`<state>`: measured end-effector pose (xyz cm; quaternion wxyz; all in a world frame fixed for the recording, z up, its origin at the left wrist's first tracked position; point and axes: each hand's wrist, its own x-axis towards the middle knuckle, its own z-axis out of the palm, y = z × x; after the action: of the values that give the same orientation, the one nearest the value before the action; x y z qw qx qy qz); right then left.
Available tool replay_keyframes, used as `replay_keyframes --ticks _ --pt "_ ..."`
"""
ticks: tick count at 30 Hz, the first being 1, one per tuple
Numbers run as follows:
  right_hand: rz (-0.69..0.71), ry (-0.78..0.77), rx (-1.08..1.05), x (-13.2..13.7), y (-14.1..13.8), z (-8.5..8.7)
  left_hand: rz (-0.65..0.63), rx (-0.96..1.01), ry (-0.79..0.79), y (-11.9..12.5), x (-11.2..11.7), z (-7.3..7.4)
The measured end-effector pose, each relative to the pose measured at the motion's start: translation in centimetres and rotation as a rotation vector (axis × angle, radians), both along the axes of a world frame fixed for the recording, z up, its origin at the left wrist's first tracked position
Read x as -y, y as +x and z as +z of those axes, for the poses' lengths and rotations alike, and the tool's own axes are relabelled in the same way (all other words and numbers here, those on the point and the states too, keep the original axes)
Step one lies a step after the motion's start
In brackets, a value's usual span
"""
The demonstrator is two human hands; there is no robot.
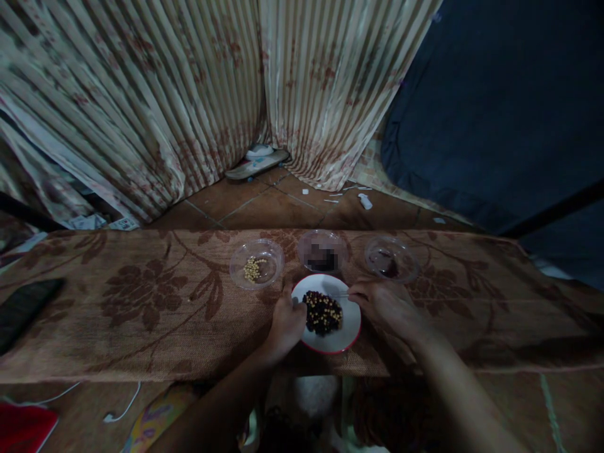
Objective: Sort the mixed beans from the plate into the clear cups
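Note:
A white plate (350, 322) with a red rim sits near the front edge of the cloth-covered table, holding a mixed heap of dark and pale-yellow beans (323, 313). My left hand (287, 322) grips the plate's left rim, thumb on top. In the closed fingers of my right hand (380, 304) is a thin metal utensil (338, 293), reaching over the plate's upper right; its exact kind is unclear. Beyond the plate stand three clear plastic bowls. Pale-yellow beans (253, 269) lie in the left bowl (272, 253). Contents of the middle bowl (323, 235) are blurred out. The right bowl (406, 259) contains a few dark pieces.
A brown floral cloth (155, 314) covers the narrow table. At its left end lies a dark phone-like object (28, 308). Past the table, a skateboard (257, 165) and white scraps (365, 201) are on the tiled floor, before striped curtains (311, 82).

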<state>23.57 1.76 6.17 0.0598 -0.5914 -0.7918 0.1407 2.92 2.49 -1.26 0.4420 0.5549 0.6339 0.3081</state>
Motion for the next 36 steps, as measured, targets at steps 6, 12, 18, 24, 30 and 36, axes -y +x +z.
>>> replay_keyframes --ticks 6,12,18,24,30,36 --pt "-0.011 0.021 0.0 0.04 0.01 0.01 -0.001 0.043 0.025 0.09 -0.01 -0.01" --pt "-0.036 0.018 0.032 -0.01 0.12 -0.22 0.028 0.032 0.009 0.13 0.01 0.01" --pt "-0.042 -0.025 0.017 0.1 -0.03 -0.05 -0.008 0.035 0.008 0.05 -0.03 -0.17" --pt "-0.047 -0.041 0.013 0.17 -0.33 0.36 -0.006 0.005 0.018 0.02 -0.14 -0.43" --pt "-0.047 -0.05 0.007 0.2 -0.41 0.44 0.0 0.0 0.001 0.0 -0.13 -0.29" --pt "-0.049 -0.003 -0.025 0.27 -0.06 0.29 -0.009 0.018 -0.003 -0.03 -0.02 -0.03"
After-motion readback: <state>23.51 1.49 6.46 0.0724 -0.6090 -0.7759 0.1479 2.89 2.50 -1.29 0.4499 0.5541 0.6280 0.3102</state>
